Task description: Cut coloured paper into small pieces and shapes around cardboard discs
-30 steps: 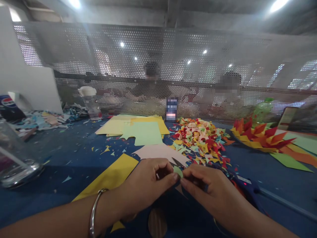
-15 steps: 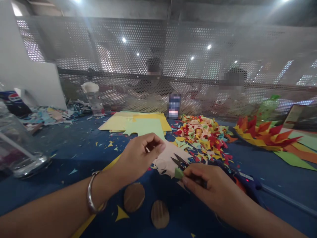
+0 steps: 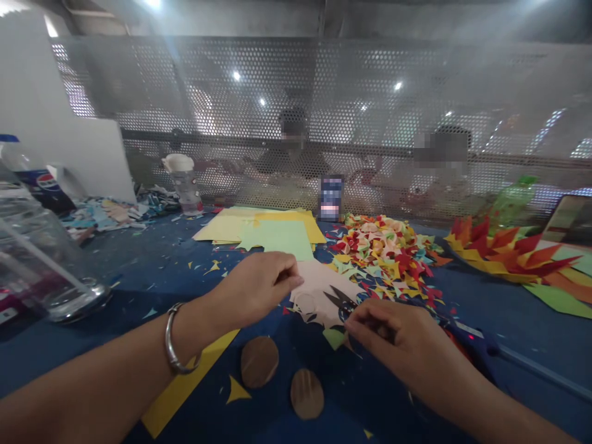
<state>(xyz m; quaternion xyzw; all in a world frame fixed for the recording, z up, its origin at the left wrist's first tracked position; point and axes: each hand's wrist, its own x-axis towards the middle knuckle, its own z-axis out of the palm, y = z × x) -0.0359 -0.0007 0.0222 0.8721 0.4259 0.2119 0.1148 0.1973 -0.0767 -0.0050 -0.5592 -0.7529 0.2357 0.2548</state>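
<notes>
My left hand [image 3: 259, 287] is closed in a pinch at the left edge of a pink paper sheet [image 3: 319, 285] with cut-outs, which lies on the blue table [image 3: 139, 283]. To its right, my right hand [image 3: 393, 336] has curled fingers around small dark scissors [image 3: 340, 300], whose blades point away over the pink sheet. A small green paper piece [image 3: 335, 337] lies on the table just below the right fingertips. A metal bangle sits on my left wrist.
Two wooden discs [image 3: 259, 362] [image 3: 307, 393] and a yellow sheet [image 3: 185, 388] lie near me. Beyond are a pile of coloured paper bits [image 3: 383, 253], yellow and green sheets [image 3: 263, 231], a spiky orange-red paper piece [image 3: 504, 256], a glass jar [image 3: 41, 259] and a perforated screen with people behind it.
My hands have separated. The left hand moved forward to the pink sheet's edge. The green piece, pinched between both hands and then in the right, now lies on the table.
</notes>
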